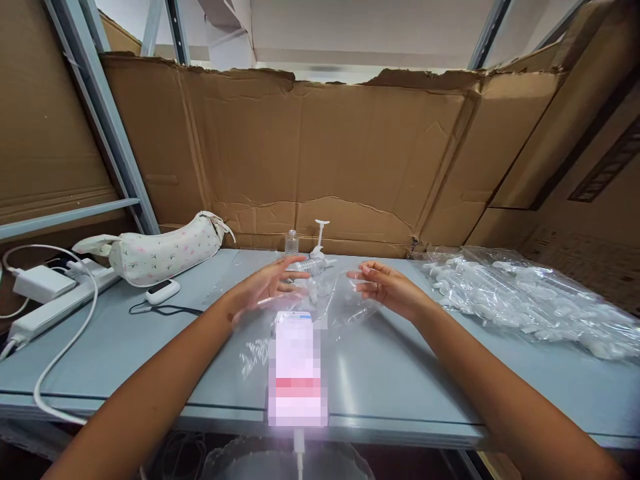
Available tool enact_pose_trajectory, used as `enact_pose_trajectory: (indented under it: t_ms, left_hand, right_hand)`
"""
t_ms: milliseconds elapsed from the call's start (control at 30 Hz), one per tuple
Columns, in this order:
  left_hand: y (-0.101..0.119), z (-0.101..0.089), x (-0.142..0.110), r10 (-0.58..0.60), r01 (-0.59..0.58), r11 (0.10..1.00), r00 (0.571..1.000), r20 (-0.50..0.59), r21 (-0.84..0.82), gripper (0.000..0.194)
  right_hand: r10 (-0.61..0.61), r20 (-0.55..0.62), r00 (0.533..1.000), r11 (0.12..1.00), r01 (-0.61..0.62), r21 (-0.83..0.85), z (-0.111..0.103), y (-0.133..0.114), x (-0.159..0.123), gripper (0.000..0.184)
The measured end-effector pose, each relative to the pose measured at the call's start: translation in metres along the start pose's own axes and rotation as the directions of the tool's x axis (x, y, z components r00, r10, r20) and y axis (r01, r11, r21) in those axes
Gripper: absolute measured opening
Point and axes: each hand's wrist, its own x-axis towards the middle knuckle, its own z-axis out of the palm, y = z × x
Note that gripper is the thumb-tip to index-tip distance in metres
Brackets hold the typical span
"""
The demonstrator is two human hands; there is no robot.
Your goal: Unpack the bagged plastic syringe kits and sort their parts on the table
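My left hand (273, 285) is over the middle of the table, fingers spread and pointing right, with nothing gripped. Facing it, my right hand (383, 285) has loosely curved fingers that stand apart. Between and beneath them lies a clear plastic bag (345, 300), and I cannot tell whether either hand touches it. Just beyond my left fingers are a clear ribbed bottle (313, 265) on its side and a white pump head (321, 233) pointing up. Another small clear bottle (291, 243) stands upright behind. A lit phone (298, 367) with a cable is in front of my hands.
A large clear bag of white pump parts (520, 300) lies at the right. On the left are a power strip (65, 303), a patterned cloth pouch (165, 250) and a small white device (163, 292). A cardboard wall (350, 147) closes off the back.
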Motion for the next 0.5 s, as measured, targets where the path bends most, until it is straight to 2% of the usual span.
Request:
enact_pose_trajectory:
  t_ms: [100, 233, 367, 500]
  left_hand:
    - [-0.002, 0.012, -0.004, -0.031, 0.028, 0.999, 0.990, 0.138, 0.027, 0.054]
    - [-0.005, 0.027, -0.003, -0.054, 0.046, 0.998, 0.975, 0.214, 0.042, 0.052]
    - [-0.012, 0.033, 0.000, -0.024, 0.012, 0.998, 0.976, 0.216, 0.058, 0.062]
    - [-0.011, 0.035, -0.001, 0.032, -0.040, 0.998, 0.991, 0.132, 0.058, 0.071]
  right_hand:
    - [0.015, 0.083, 0.996, 0.999, -0.012, -0.043, 0.011, 0.002, -0.004, 0.024]
    - [0.011, 0.181, 0.983, 0.995, 0.008, -0.104, 0.025, 0.004, -0.009, 0.025]
    - [0.006, 0.229, 0.973, 0.987, 0.032, -0.159, 0.032, 0.004, -0.012, 0.025]
    - [-0.031, 0.182, 0.983, 0.980, 0.066, -0.190, 0.027, 0.004, -0.010, 0.029]
